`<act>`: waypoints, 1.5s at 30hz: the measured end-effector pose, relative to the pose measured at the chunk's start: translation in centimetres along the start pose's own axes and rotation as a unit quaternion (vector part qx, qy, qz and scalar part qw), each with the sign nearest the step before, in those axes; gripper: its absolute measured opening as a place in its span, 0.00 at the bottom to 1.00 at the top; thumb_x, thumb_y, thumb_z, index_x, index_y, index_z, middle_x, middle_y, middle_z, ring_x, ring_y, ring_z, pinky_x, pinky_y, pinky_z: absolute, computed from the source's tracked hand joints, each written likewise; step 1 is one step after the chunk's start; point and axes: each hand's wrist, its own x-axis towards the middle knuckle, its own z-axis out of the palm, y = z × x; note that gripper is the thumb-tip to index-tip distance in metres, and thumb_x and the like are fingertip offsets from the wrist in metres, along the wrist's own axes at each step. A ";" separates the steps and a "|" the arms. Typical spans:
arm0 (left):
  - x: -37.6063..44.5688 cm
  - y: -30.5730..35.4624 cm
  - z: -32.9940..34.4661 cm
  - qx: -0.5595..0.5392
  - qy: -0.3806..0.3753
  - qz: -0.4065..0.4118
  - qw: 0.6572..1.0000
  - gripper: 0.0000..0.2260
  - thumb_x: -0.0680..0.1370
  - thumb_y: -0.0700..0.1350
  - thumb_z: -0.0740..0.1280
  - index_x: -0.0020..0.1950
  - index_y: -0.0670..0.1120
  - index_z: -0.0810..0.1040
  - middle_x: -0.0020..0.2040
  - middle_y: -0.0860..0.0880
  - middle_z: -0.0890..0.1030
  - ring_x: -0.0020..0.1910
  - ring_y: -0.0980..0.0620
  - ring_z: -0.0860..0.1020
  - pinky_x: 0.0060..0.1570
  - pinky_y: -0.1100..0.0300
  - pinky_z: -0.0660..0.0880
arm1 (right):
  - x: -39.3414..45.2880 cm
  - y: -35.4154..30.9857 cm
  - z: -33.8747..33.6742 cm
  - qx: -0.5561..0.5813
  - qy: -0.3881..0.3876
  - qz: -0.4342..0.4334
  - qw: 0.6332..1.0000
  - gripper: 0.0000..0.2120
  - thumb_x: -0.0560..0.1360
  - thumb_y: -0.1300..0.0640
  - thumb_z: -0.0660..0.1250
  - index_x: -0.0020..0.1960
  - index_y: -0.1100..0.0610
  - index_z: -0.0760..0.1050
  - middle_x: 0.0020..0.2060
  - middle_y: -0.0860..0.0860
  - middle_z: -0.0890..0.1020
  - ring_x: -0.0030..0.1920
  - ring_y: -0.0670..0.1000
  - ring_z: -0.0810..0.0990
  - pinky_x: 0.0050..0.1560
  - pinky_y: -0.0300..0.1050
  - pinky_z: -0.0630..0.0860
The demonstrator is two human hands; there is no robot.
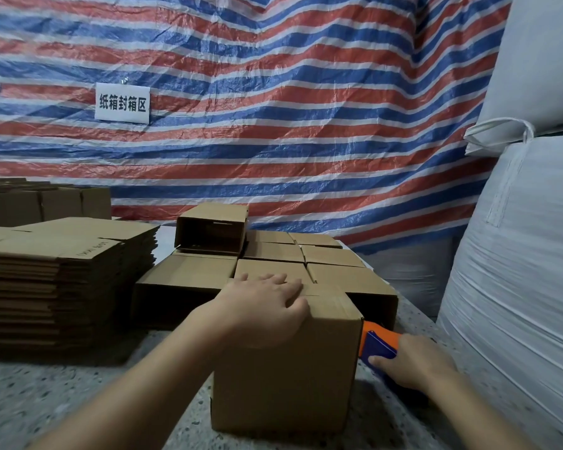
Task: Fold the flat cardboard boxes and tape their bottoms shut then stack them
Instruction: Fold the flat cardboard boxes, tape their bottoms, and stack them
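Near the front edge of the worktop [62,384] we are steadying a folded cardboard box [283,378] that is standing upright on the speckled surface. Our left hand [267,306] is lying flat on the box's top, fingers straight and spread a little, palm pressing down over the flaps near the seam; it is gripping nothing. Our right hand [413,365] is reaching in at the box's right side, low down, with fingers curled round an orange and blue tape dispenser [379,342], thumb lying along its blue face. We are holding the dispenser's front end against, or just beside, the box's right wall; we cannot tell whether it is touching.

Behind this box, toward the back right of the worktop, finished boxes [273,254] are sitting packed side by side, and one open box [212,227] is lying on its side on top of them. Along the left edge, a tall stack of flat cardboard blanks [62,267] is resting, with more cardboard [46,203] behind it. White bulk sacks [517,254] are standing just beyond the right edge, and a red, white and blue striped tarp [273,108] bearing a white sign [122,103] is hanging at the back.
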 end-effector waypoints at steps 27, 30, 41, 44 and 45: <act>-0.2 0.3 -0.6 -0.013 -0.014 -0.010 1.000 0.30 0.81 0.63 0.45 0.81 0.51 0.50 0.81 0.51 0.52 0.79 0.53 0.50 0.76 0.49 0.46 | -2.2 -7.8 -20.9 0.607 -0.152 -0.155 0.765 0.28 0.68 0.35 0.71 0.50 0.61 0.80 0.32 0.55 0.80 0.27 0.50 0.79 0.25 0.43 0.77; -0.1 0.3 -0.6 -0.025 -0.012 -0.013 1.000 0.31 0.81 0.63 0.45 0.81 0.51 0.50 0.81 0.50 0.52 0.79 0.53 0.50 0.75 0.50 0.46 | -1.7 -8.0 -20.2 0.569 -0.192 -0.133 0.788 0.28 0.65 0.34 0.73 0.41 0.61 0.83 0.32 0.58 0.80 0.26 0.51 0.78 0.26 0.42 0.77; 0.4 -1.0 -4.7 -0.684 0.147 -0.208 0.684 0.25 0.84 0.56 0.51 0.49 0.41 0.81 0.53 0.42 0.83 0.54 0.46 0.80 0.55 0.51 0.74 | -1.2 -9.6 -21.1 0.492 -0.213 -0.156 0.830 0.33 0.59 0.33 0.74 0.47 0.61 0.80 0.31 0.56 0.82 0.26 0.50 0.79 0.25 0.41 0.77; 0.5 -1.3 -5.6 -0.727 0.137 -0.199 0.643 0.30 0.80 0.65 0.55 0.49 0.40 0.81 0.48 0.42 0.85 0.50 0.44 0.82 0.51 0.48 0.78 | -1.2 -9.8 -21.1 0.484 -0.212 -0.163 0.833 0.35 0.57 0.33 0.75 0.51 0.60 0.79 0.32 0.55 0.82 0.27 0.49 0.80 0.26 0.41 0.77; 0.8 -1.1 -5.7 -0.725 0.137 -0.199 0.645 0.30 0.79 0.66 0.56 0.48 0.40 0.81 0.47 0.42 0.85 0.49 0.44 0.83 0.49 0.48 0.79 | -1.2 -9.8 -21.1 0.483 -0.212 -0.164 0.834 0.35 0.57 0.33 0.75 0.51 0.60 0.79 0.33 0.55 0.83 0.27 0.49 0.80 0.26 0.41 0.77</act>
